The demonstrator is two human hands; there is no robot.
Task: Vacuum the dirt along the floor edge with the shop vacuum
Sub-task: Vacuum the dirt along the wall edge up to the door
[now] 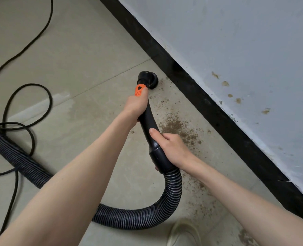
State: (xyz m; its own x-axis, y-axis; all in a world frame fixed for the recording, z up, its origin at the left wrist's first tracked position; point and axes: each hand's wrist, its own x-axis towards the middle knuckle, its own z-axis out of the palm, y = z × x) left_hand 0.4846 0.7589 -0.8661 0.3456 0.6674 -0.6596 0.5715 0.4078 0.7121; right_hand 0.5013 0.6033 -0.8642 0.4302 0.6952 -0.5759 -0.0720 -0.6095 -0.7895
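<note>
A black vacuum wand (148, 119) with an orange collar (139, 89) ends in a round brush nozzle (149, 77) that sits on the tile floor beside the black baseboard (209, 105). My left hand (136, 105) grips the wand just below the orange collar. My right hand (170, 148) grips the wand's lower cuff, thumb lying along the tube. Brown dirt (177, 126) is scattered along the floor edge, right of the wand and down toward my foot. The ribbed hose (147, 217) loops under my arms and runs off to the left.
A black power cord (29, 86) lies in loops on the beige tiles at left, crossing the hose (13, 151). A pale wall (236, 50) with brown stains rises above the baseboard. My light shoe (184, 233) stands at the bottom edge.
</note>
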